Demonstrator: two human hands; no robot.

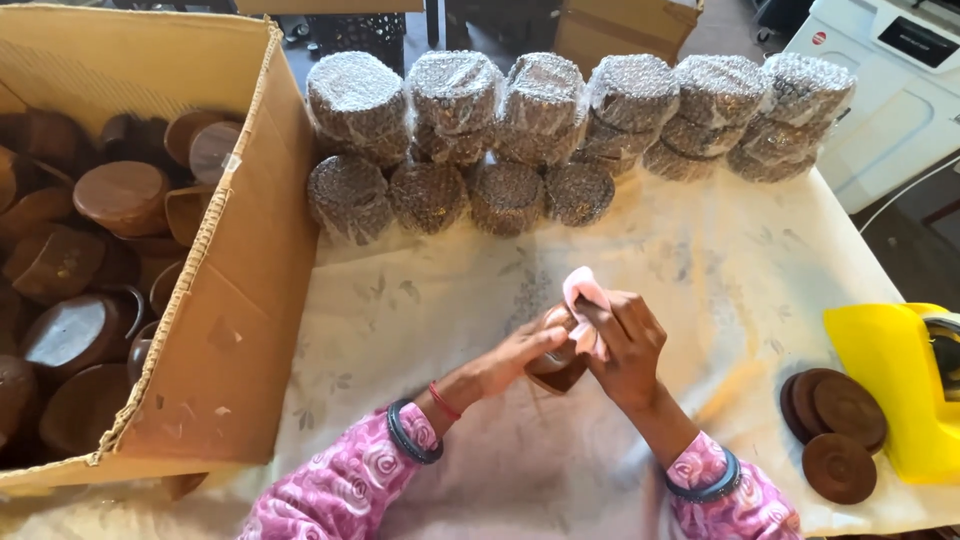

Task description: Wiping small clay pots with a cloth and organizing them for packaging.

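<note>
Left hand (520, 352) closed around a small brown wooden cup (556, 368), keeping it steady above the desk (700, 270); right hand (622, 345) pinching a pink cloth (583, 290) against its rim, probably for wiping. Cardboard box (250, 290) of similar cups at left, bubble-wrapped bundles (560, 130) behind, wooden discs (838, 425) at right.

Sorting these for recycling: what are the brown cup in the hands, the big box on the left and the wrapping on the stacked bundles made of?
The brown round cup looks like smooth turned wood, faintly glossy. The large tan open box is corrugated cardboard, its fluted edge showing. The clear dimpled wrapping looks like plastic bubble wrap, shiny.
</note>
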